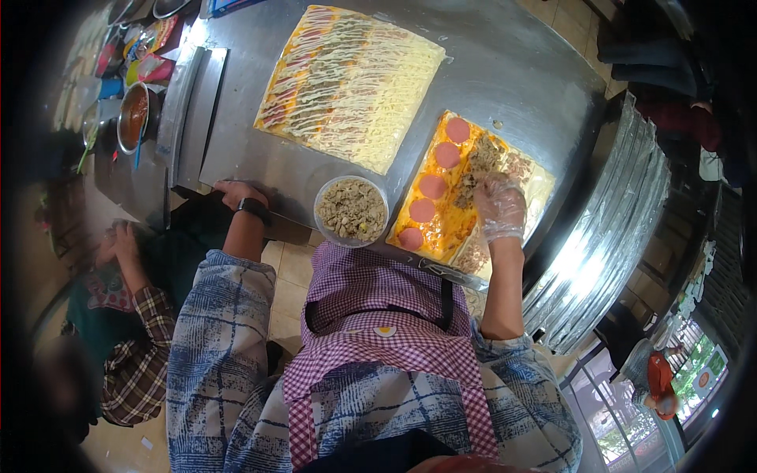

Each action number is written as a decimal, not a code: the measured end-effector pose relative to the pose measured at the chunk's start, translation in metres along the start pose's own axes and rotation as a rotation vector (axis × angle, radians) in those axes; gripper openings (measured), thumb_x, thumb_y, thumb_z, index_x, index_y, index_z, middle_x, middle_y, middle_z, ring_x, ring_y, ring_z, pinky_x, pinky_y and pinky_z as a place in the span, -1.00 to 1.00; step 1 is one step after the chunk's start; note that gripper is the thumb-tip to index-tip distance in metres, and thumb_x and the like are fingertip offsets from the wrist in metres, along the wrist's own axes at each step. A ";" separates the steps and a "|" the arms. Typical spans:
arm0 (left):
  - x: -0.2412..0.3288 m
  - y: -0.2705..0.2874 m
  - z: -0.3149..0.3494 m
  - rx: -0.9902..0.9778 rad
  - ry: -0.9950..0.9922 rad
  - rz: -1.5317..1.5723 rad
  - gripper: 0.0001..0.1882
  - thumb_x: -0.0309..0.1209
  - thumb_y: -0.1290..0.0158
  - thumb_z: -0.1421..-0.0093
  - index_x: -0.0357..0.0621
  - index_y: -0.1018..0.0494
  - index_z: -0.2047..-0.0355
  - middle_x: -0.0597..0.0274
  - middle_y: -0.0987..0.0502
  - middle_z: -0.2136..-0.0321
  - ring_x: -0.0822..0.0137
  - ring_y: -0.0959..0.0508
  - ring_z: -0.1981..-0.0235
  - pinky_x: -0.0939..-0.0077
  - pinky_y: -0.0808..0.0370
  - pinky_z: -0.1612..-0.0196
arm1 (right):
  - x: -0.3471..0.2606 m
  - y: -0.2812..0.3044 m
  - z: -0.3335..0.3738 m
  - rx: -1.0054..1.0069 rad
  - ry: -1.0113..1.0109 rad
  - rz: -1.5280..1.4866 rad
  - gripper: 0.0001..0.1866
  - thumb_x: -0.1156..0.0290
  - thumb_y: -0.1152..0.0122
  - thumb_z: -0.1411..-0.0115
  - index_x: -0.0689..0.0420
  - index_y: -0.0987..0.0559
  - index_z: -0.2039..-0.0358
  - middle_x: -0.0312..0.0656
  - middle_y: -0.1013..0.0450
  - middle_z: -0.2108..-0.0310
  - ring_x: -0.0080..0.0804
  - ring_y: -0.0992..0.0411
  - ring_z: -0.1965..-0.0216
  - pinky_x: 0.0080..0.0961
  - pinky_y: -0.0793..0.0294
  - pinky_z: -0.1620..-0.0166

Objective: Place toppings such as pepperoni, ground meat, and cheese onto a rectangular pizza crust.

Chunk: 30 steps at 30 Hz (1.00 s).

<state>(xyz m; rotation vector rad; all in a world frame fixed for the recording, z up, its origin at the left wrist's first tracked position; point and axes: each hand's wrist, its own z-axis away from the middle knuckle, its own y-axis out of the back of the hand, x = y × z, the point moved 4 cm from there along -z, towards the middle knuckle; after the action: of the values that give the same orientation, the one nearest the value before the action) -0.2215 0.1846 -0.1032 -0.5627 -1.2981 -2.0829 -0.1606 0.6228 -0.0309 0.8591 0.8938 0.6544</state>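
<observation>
My right hand [500,206], in a clear plastic glove, is over a rectangular topped flatbread [426,236] at the table's right front. Its fingers are bunched downward at a strip of brown crumbled filling [482,156], seemingly with some of it in them. Beside that strip runs a row of several pink sausage slices [432,187] on orange sauce. Left of this bread, at the front edge, stands a round tub [352,211] of the same crumbly filling. My left hand [239,195], bare with a dark wristband, is closed on the front edge of the metal table [236,150].
Farther back lies a larger flatbread [351,87] striped with pale sauce. A bowl of red sauce [136,118] stands at the far left, near bottles and bags. Stacked metal trays [595,244] border the right side. Another person [126,331] sits close on my left.
</observation>
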 end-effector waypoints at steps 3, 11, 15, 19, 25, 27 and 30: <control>0.002 0.000 0.004 -0.018 0.008 0.023 -0.21 0.12 0.47 -0.17 -0.48 -0.24 0.04 -0.19 -0.33 0.05 -0.04 -0.38 0.06 0.27 -0.25 -0.04 | -0.009 0.002 0.017 -0.085 0.074 0.017 -0.70 0.47 0.01 0.04 0.05 -0.54 0.25 -0.11 -0.45 0.22 -0.23 -0.35 0.08 -0.39 -0.33 0.00; 0.005 0.003 0.013 -0.022 0.036 0.069 -0.25 0.08 0.47 -0.19 -0.44 -0.24 0.02 -0.11 -0.34 0.04 -0.01 -0.39 0.07 0.29 -0.29 -0.02 | 0.006 -0.014 0.051 -0.122 -0.067 -0.032 -0.67 0.49 0.01 0.04 0.03 -0.53 0.21 -0.09 -0.43 0.20 -0.20 -0.35 0.10 -0.38 -0.37 0.05; 0.004 0.002 0.010 -0.017 0.044 0.045 -0.25 0.09 0.47 -0.18 -0.43 -0.24 0.01 -0.11 -0.34 0.04 0.00 -0.39 0.07 0.28 -0.28 -0.03 | 0.010 -0.016 0.057 -0.042 0.054 -0.102 -0.66 0.50 0.01 0.02 0.00 -0.52 0.18 -0.08 -0.41 0.15 -0.17 -0.38 0.16 -0.36 -0.38 0.09; 0.005 0.002 0.010 -0.006 0.042 0.004 -0.24 0.10 0.47 -0.18 -0.43 -0.23 0.01 -0.11 -0.34 0.03 0.00 -0.38 0.06 0.28 -0.25 -0.05 | 0.005 -0.014 0.066 -0.109 0.069 -0.006 -0.66 0.51 -0.01 0.03 -0.01 -0.53 0.18 -0.09 -0.40 0.15 -0.15 -0.40 0.21 -0.38 -0.40 0.10; 0.006 0.003 0.013 -0.014 0.042 0.017 -0.23 0.11 0.48 -0.17 -0.42 -0.22 0.00 -0.11 -0.33 0.02 0.00 -0.37 0.05 0.29 -0.24 -0.05 | 0.010 -0.022 0.073 0.011 0.074 -0.128 -0.67 0.48 0.03 0.01 0.02 -0.53 0.20 -0.11 -0.44 0.19 -0.18 -0.44 0.24 -0.40 -0.41 0.14; 0.006 0.004 0.014 -0.023 0.046 0.016 -0.23 0.11 0.48 -0.17 -0.42 -0.22 0.00 -0.11 -0.33 0.02 0.01 -0.37 0.05 0.29 -0.24 -0.05 | 0.008 -0.020 0.070 -0.031 0.053 -0.076 -0.66 0.51 0.01 0.03 0.01 -0.53 0.19 -0.11 -0.42 0.16 -0.19 -0.43 0.22 -0.41 -0.41 0.13; 0.007 0.003 0.020 -0.031 0.036 0.040 -0.23 0.12 0.49 -0.18 -0.42 -0.22 0.00 -0.11 -0.32 0.02 0.01 -0.37 0.05 0.29 -0.24 -0.05 | 0.004 -0.013 0.071 -0.053 0.041 -0.060 -0.65 0.53 -0.01 0.05 0.01 -0.53 0.20 -0.11 -0.42 0.17 -0.23 -0.43 0.23 -0.43 -0.42 0.15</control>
<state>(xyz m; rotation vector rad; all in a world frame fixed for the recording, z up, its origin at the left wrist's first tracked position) -0.2239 0.1993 -0.0883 -0.5579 -1.2268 -2.0738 -0.0954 0.5942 -0.0187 0.7714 0.9321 0.6432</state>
